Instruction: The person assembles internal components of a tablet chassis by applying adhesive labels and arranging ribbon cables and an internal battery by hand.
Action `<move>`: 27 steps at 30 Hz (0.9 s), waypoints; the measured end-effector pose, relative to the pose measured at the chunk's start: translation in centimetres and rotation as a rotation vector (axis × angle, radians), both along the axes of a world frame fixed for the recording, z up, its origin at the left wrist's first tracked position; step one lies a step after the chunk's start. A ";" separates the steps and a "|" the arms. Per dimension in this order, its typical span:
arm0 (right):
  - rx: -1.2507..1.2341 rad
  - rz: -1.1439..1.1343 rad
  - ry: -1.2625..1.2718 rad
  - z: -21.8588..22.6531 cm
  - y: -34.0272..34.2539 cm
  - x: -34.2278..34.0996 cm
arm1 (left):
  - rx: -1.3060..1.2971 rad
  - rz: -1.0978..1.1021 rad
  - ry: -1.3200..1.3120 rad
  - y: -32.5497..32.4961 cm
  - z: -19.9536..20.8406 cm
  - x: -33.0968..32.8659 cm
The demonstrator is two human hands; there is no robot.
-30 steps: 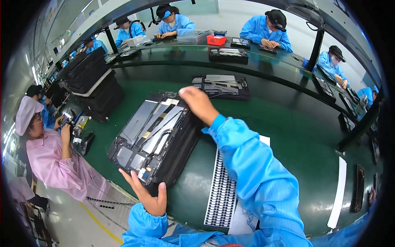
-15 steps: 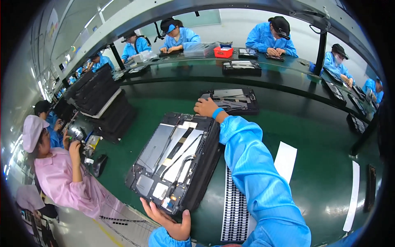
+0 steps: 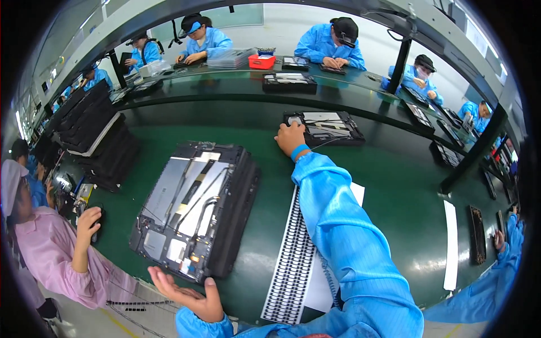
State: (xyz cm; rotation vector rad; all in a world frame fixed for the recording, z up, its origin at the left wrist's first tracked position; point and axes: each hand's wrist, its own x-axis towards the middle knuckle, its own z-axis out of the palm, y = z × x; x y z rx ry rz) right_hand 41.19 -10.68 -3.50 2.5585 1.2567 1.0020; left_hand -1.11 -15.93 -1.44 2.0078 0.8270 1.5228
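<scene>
Ahead, the far tablet [image 3: 329, 123] lies long side left-to-right on the tabletop [image 3: 394, 172], its left end under the right hand [image 3: 291, 137], fingers bent, grip hidden; well back, the left hand [image 3: 194, 297] spreads open, holding nothing, by the tablet stack [image 3: 189, 208].

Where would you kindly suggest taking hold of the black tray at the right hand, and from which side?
I'd probably grip the black tray by its two short ends, coming in from left and right: it lies flat, and the pale plates on top are exposed.
</scene>
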 end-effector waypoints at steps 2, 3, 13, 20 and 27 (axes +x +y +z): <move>-0.007 0.062 0.122 0.8 -1.0 -0.4 | 0.070 0.147 -0.049 -1.0 -0.1 -0.3; -0.014 0.126 0.241 1.5 -1.5 -0.4 | 0.131 0.049 -0.067 -2.0 0.1 -0.4; 0.546 0.005 0.629 4.0 -15.1 10.6 | 0.254 -0.597 0.291 -3.6 9.2 23.8; 0.841 -0.214 0.848 -0.9 -20.6 13.4 | -0.218 -0.312 0.494 9.5 -0.1 36.8; 0.741 -0.353 0.939 2.1 -15.7 10.3 | -0.155 -0.518 0.421 11.4 -1.0 38.0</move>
